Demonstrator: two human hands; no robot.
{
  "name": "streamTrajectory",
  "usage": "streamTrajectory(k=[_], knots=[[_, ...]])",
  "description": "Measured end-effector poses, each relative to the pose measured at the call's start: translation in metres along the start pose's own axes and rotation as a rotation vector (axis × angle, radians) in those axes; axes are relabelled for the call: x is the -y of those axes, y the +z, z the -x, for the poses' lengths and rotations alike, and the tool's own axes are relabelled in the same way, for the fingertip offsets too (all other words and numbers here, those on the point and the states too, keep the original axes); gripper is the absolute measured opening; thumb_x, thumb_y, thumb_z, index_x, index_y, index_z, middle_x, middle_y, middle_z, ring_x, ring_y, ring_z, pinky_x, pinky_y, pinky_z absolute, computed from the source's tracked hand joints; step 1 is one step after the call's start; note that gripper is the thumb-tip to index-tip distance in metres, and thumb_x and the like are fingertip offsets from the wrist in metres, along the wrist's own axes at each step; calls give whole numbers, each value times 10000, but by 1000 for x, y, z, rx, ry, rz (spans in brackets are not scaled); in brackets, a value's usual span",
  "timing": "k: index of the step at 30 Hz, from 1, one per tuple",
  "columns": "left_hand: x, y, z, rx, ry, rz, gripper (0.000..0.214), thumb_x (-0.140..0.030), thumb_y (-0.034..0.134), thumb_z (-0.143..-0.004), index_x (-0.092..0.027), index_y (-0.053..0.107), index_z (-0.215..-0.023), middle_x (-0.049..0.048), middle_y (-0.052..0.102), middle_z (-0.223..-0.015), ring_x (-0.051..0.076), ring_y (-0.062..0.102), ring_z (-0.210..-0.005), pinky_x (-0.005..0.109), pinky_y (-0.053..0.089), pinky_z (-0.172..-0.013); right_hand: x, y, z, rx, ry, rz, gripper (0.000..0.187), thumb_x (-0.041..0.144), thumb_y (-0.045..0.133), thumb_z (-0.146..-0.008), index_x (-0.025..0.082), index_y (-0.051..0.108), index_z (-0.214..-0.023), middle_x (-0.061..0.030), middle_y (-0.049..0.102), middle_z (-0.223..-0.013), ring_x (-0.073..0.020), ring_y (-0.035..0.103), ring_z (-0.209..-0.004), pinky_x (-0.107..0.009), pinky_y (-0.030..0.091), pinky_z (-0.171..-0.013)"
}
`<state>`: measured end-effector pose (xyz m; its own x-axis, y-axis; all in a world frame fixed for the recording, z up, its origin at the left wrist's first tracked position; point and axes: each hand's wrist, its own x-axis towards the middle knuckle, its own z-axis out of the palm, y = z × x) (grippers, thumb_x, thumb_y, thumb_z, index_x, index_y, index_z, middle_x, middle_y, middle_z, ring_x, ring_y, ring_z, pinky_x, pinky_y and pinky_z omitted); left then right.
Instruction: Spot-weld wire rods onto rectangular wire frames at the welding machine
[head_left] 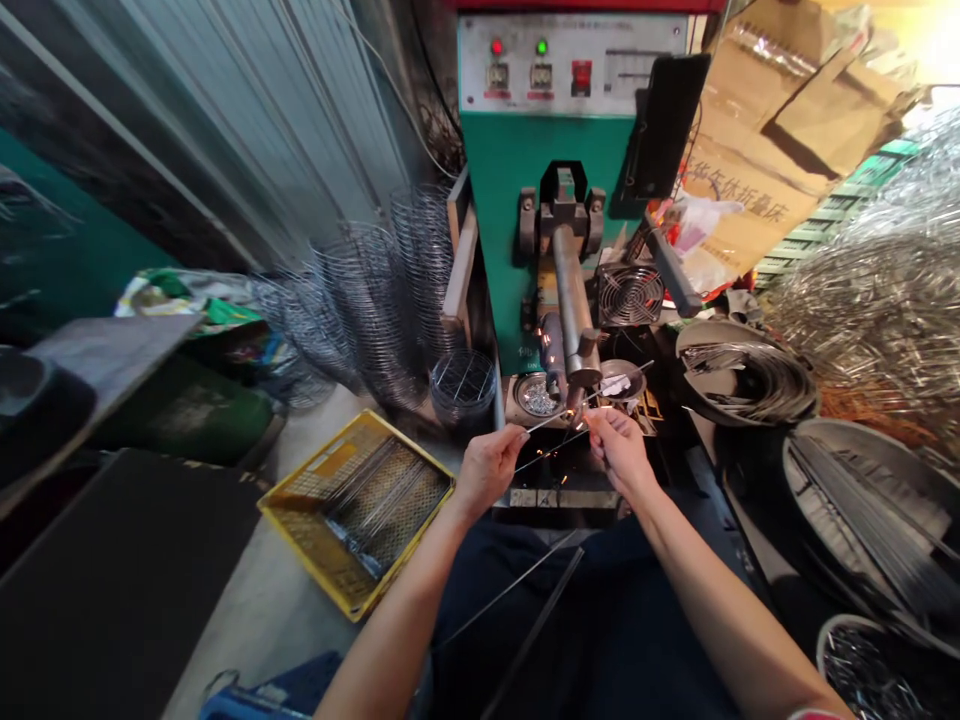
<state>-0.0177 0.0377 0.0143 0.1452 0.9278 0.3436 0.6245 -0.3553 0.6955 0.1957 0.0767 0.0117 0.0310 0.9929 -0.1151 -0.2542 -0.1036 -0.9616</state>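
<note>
My left hand [489, 468] pinches the near end of a thin metal wire [559, 415] that runs up and right under the electrode of a green spot-welding machine [525, 170]. My right hand [619, 447] is closed in a pinch on a second thin wire [551, 452] that crosses just below the first. Orange sparks fly around the electrode tip [577, 385]. A small dish of tiny metal parts [538, 396] sits just left of the tip. More long wires [517, 585] lie across my lap.
A yellow plastic crate [360, 505] holding wire grids sits on the floor at left. Stacked wire baskets [375, 300] stand behind it. Coiled metal strip [750, 375], tubs of straight rods [862, 500] and a heap of shiny wire [885, 290] fill the right. Cardboard [780, 120] leans behind the machine.
</note>
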Motion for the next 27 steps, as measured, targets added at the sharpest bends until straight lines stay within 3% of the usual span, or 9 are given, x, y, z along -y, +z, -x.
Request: streamTrajectory(k=[5,11,15,18,20,22,25,27], knots=[[4,1,-3,-7,2,56,282,-335,493,-968,-147,677,-865,-12,582,-622,89,489,-538,193,360,-563,7,-28,24,45,55,157,392,546,729,-743,179,610,-810,71,443,-506,-63,329,-394,-178,254,-363],[-2,0,7,-44,103,12,307,-295,456,-980,-139,682,-843,19,639,-666,107,557,-580,202,408,-601,4,-97,75,40,-142,736,410,580,573,-858,183,608,-760,-3,565,-622,-137,513,-534,-238,417,-508],[0,-27,55,21,159,-228,283,-249,442,-979,-176,692,-871,36,697,-735,136,638,-659,214,432,-617,1,-145,98,-34,-206,1178,396,556,508,-863,199,669,-922,-58,684,-743,-212,619,-606,-289,459,-571],[12,-63,117,1,28,-375,248,-227,463,-955,-199,708,-928,36,713,-752,152,653,-662,229,450,-618,-3,-172,105,-128,-177,1306,413,581,501,-837,218,677,-925,-56,681,-693,-219,604,-518,-300,452,-515],[27,-88,160,-136,-141,-354,225,-247,504,-928,-200,723,-953,56,737,-844,177,676,-757,254,481,-698,-6,-183,103,-205,-147,1295,406,601,503,-828,240,671,-909,-47,670,-669,-225,595,-499,-308,454,-494],[47,-110,195,-439,-418,-218,183,-290,597,-867,-189,741,-916,61,739,-873,199,676,-819,275,490,-754,-7,-185,96,-263,-113,1278,388,615,509,-818,266,659,-896,-38,652,-637,-245,606,-514,-323,452,-487],[87,-128,227,-920,-808,-26,237,-366,641,-823,-153,734,-873,18,658,-668,174,625,-659,264,476,-627,-8,-181,85,-287,-56,1305,371,630,515,-791,287,639,-856,-44,622,-584,-283,617,-531,-353,438,-481],[117,-131,235,-1081,-927,16,351,-429,536,-893,-121,701,-925,-29,542,-547,130,523,-492,244,418,-495,-7,-177,81,-268,-12,1338,365,633,513,-768,293,626,-834,-59,628,-587,-306,626,-555,-371,439,-496]])
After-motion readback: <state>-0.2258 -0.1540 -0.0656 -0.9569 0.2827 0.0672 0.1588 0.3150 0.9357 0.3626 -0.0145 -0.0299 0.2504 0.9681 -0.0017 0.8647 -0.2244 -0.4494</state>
